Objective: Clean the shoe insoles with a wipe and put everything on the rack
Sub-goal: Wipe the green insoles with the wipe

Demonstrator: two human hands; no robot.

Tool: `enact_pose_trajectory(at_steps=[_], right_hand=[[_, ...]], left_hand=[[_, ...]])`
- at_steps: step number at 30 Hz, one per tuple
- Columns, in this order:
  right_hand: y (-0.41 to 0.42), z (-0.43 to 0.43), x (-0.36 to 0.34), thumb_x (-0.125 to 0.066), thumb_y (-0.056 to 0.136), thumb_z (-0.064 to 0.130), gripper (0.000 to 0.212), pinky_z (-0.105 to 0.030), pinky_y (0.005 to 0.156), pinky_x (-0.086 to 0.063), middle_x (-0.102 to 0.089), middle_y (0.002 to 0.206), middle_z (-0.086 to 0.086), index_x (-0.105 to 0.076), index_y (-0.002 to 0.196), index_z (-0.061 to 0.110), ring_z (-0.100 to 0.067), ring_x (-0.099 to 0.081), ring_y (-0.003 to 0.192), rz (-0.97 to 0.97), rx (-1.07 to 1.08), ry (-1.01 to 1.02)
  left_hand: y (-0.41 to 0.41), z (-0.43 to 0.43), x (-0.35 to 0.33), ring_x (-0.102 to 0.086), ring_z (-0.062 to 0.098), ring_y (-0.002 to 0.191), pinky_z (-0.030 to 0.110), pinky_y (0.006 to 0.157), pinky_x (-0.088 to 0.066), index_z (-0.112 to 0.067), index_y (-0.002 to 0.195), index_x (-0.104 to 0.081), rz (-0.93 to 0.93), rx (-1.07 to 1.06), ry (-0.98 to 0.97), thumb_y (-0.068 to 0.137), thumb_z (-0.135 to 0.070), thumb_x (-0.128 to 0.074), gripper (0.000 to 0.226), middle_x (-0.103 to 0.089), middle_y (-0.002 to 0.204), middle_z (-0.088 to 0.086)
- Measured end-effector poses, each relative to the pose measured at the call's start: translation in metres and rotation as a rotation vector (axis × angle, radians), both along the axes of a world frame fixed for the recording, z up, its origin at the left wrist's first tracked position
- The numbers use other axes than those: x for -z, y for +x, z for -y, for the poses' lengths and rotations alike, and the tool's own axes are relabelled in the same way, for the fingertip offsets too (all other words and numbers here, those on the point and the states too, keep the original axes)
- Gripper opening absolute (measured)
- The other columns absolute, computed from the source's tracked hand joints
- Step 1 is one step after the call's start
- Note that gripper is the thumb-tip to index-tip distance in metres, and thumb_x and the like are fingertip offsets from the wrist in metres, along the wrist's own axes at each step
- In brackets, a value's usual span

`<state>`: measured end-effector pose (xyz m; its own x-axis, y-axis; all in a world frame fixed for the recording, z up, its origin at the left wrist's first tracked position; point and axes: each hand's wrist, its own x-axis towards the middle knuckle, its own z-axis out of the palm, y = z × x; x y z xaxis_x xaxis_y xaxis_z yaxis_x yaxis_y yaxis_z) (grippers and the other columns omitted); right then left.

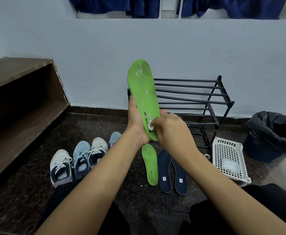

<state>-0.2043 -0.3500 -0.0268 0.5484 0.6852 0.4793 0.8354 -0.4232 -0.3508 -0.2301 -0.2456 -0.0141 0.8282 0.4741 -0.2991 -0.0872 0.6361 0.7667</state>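
Fingers of the right hand (171, 128) pinch a balled white wipe (150, 127) onto the heel of the upright green insole (142, 85). The left hand (137, 122) grips its left edge, and its black lettering is partly covered. The black rack (198, 99) stands just beyond at the right, and a second green insole (149, 164) and two navy insoles (164, 170) lie on the floor nearer.

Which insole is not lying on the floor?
The green insole held upright in the left hand; the other green insole and both navy insoles lie flat.
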Motion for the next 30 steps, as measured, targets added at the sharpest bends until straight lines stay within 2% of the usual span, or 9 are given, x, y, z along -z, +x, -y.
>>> enact_pose_trajectory(at_steps=[2,5,7,11,13,18,22,27,30], right_hand=[[0.006,-0.001,0.000,-0.060,0.076,-0.002,0.018,-0.036,0.058,-0.049,-0.062,0.080,-0.008,-0.072,0.081,0.011,-0.031,-0.056,0.080,0.052,0.042,0.027],[0.009,-0.001,-0.002,-0.061,0.072,-0.006,0.020,-0.039,0.057,-0.050,-0.063,0.078,-0.009,-0.072,0.080,0.009,-0.032,-0.055,0.080,0.066,0.063,0.036],[0.007,-0.002,-0.002,-0.060,0.074,-0.006,0.021,-0.035,0.059,-0.046,-0.061,0.080,-0.007,-0.072,0.080,0.010,-0.031,-0.055,0.082,0.055,0.044,0.015],[0.002,-0.001,-0.001,-0.058,0.079,-0.001,0.025,-0.029,0.066,-0.039,-0.063,0.090,-0.007,-0.073,0.085,0.019,-0.029,-0.058,0.085,-0.033,-0.002,-0.051],[0.002,0.001,0.001,-0.057,0.080,0.000,0.027,-0.029,0.068,-0.040,-0.063,0.093,-0.007,-0.072,0.087,0.021,-0.029,-0.058,0.087,-0.052,0.001,-0.059],[0.009,-0.001,0.000,-0.060,0.076,-0.004,0.021,-0.032,0.059,-0.045,-0.062,0.081,-0.005,-0.071,0.079,0.013,-0.028,-0.055,0.081,0.062,0.021,-0.012],[0.017,-0.002,-0.001,-0.065,0.067,-0.010,0.022,-0.036,0.052,-0.049,-0.063,0.072,-0.005,-0.071,0.072,0.010,-0.031,-0.056,0.074,0.091,0.051,0.051],[0.007,-0.001,-0.002,-0.058,0.078,-0.003,0.024,-0.028,0.063,-0.039,-0.065,0.086,-0.006,-0.072,0.081,0.016,-0.029,-0.057,0.084,0.026,0.014,-0.032],[0.002,0.000,0.004,-0.056,0.081,0.004,0.027,-0.031,0.072,-0.043,-0.065,0.095,-0.008,-0.073,0.090,0.023,-0.030,-0.059,0.088,-0.043,-0.014,-0.092]], left_hand=[[-0.001,0.006,-0.001,-0.053,0.017,0.048,0.021,0.048,-0.041,-0.016,0.067,-0.055,0.016,-0.008,-0.016,0.092,-0.070,-0.026,0.066,-0.055,0.061,0.004],[0.000,0.008,0.000,-0.049,0.016,0.046,0.020,0.046,-0.039,-0.018,0.065,-0.052,0.017,0.004,-0.033,0.093,-0.068,-0.026,0.063,-0.051,0.058,0.002],[0.000,0.004,-0.001,-0.051,0.016,0.046,0.020,0.046,-0.041,-0.017,0.065,-0.053,0.024,0.001,-0.026,0.092,-0.069,-0.025,0.065,-0.053,0.057,0.002],[0.002,-0.004,0.000,-0.065,0.028,0.071,0.032,0.066,-0.051,-0.012,0.090,-0.066,0.017,-0.008,-0.022,0.090,-0.074,-0.024,0.074,-0.071,0.072,0.015],[0.001,-0.005,0.000,-0.065,0.030,0.074,0.034,0.070,-0.051,-0.012,0.096,-0.066,0.002,-0.005,-0.010,0.090,-0.074,-0.023,0.076,-0.072,0.078,0.018],[0.000,0.003,0.000,-0.052,0.016,0.045,0.022,0.048,-0.040,-0.015,0.064,-0.053,0.024,0.003,0.008,0.094,-0.066,-0.027,0.064,-0.055,0.054,0.003],[-0.002,0.008,0.001,-0.048,0.015,0.042,0.019,0.044,-0.039,-0.018,0.053,-0.053,0.036,0.034,-0.017,0.094,-0.061,-0.030,0.064,-0.050,0.052,0.000],[-0.004,0.001,-0.002,-0.053,0.018,0.047,0.022,0.049,-0.041,-0.015,0.062,-0.054,0.044,0.016,0.000,0.093,-0.063,-0.030,0.062,-0.054,0.056,0.003],[-0.004,-0.003,0.001,-0.067,0.028,0.068,0.032,0.065,-0.050,-0.011,0.081,-0.065,0.009,0.002,0.034,0.092,-0.069,-0.030,0.068,-0.067,0.074,0.013]])
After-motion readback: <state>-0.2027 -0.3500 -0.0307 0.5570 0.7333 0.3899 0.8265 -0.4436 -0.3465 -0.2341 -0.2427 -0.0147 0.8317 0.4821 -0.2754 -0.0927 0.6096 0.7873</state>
